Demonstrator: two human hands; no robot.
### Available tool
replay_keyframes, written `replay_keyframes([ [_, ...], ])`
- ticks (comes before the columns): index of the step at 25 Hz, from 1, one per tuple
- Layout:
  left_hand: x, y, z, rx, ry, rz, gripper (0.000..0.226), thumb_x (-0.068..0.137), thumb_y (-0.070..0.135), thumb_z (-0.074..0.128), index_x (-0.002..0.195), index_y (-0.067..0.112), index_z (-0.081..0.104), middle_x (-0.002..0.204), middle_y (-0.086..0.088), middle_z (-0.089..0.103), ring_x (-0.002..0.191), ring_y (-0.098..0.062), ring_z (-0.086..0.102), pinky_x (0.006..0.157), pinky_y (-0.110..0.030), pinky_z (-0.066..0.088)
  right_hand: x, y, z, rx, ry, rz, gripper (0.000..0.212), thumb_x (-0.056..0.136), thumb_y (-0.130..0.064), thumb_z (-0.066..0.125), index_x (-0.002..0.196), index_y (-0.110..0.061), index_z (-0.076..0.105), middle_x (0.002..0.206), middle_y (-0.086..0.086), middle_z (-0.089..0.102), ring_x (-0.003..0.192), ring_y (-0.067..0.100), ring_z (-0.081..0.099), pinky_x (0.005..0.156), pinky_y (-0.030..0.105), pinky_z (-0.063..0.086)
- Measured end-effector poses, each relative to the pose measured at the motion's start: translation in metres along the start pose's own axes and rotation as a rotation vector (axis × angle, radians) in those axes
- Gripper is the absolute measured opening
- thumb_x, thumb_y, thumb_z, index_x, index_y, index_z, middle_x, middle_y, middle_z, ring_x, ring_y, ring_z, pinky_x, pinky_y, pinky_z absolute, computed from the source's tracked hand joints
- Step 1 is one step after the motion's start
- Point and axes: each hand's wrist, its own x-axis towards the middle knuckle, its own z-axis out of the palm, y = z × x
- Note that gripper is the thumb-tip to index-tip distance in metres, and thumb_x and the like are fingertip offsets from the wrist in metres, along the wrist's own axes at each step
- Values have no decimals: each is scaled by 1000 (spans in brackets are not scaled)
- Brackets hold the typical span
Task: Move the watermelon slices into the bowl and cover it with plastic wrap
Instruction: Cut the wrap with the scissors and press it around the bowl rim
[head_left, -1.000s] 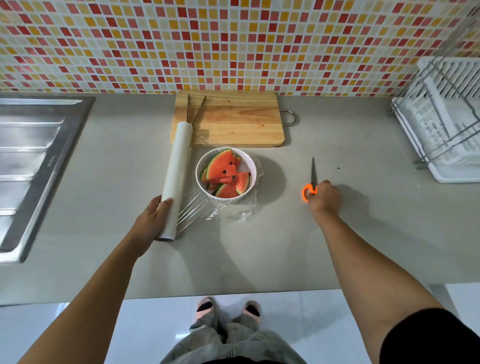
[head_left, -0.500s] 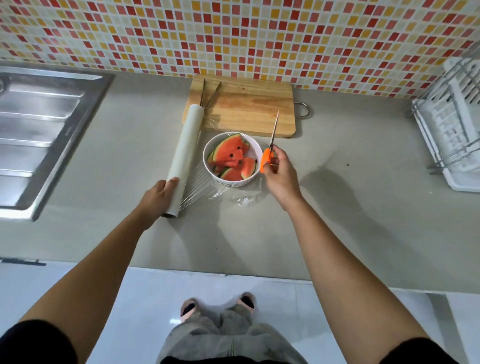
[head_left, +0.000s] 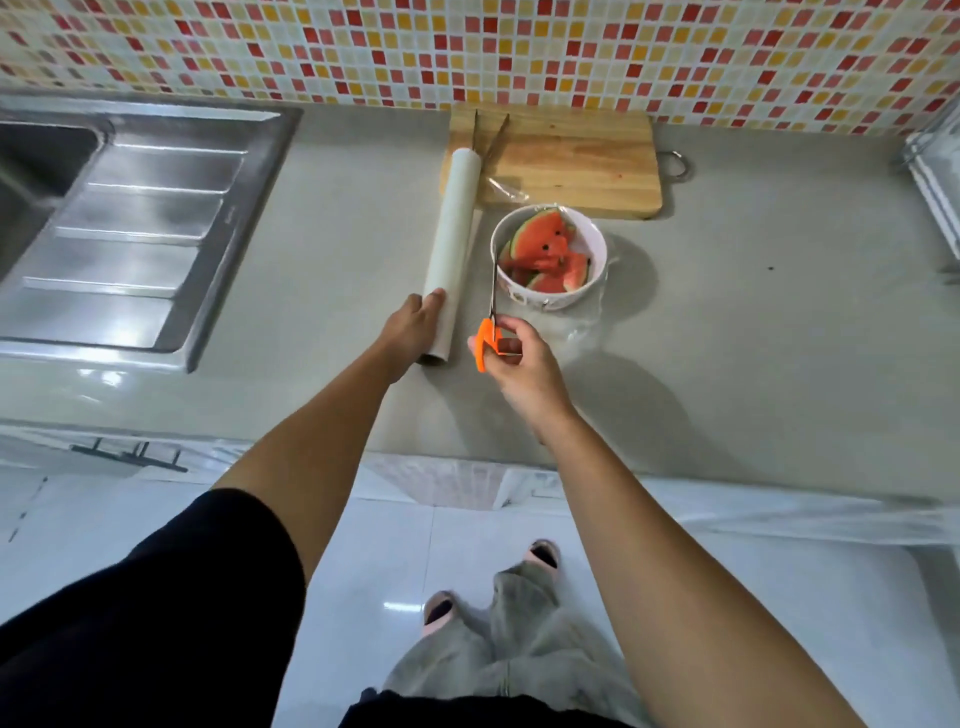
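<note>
Hands (head_left: 413, 332) (head_left: 519, 364) on roll (head_left: 454, 234), scissors (head_left: 487, 338); both wallward

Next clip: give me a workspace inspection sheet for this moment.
Surface: grey counter, loose film lying on it.
Job's things: watermelon slices in white bowl; plastic wrap roll lies left of it.
Clutter: cutting board with a thin metal utensil on it.
Grippers: left hand holds the roll's near end; right hand grips orange scissors, blades between roll and bowl.
Cables: nothing seen.
Surroundings: steel sink left, dish rack right, mosaic tile wall.
</note>
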Motion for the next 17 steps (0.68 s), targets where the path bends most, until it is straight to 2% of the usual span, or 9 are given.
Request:
replay_keyframes([
  [3,0,-1,0,-47,-37,9,54,90,55,36,119,12,50,118,-11,53,105,-29,53,91,-39,45,-25,9,19,35,21,59,40,76,-39,70,111,-27,56,85,-14,62,79,2,59,69,10,42],
  [5,1,-2,0,-46,-31,23,55,90,55,36,120,11,50,116,-8,52,103,-26,51,87,-33,41,-40,17,27,44,25,89,40,77,-37,70,112,-25,56,87,-11,63,82,5,60,74,17,43],
  [7,2,-5,0,-30,-22,44,56,91,54,34,122,10,49,113,-7,49,99,-25,48,81,-32,38,-54,24,33,44,14,106,40,78,-37,69,113,-24,55,87,-11,62,81,1,59,76,19,44],
  [10,3,-6,1,-55,-23,42,56,91,55,34,122,10,49,111,-6,49,98,-25,49,78,-33,40,-72,30,38,61,-20,149,33,79,-43,66,107,-32,53,87,-16,60,74,-7,58,69,19,45],
  [14,5,-7,2,-61,-31,31,57,91,55,35,123,10,48,111,-6,49,98,-25,49,76,-32,37,-87,37,43,66,-59,178,22,81,-44,63,99,-39,51,88,-14,63,73,-8,59,65,12,42],
  [17,7,-6,1,-48,-23,27,56,91,55,34,123,11,48,109,-6,48,95,-24,48,73,-32,36,-84,37,45,65,-73,185,22,81,-45,62,100,-38,51,90,-12,64,76,-5,59,65,14,42],
])
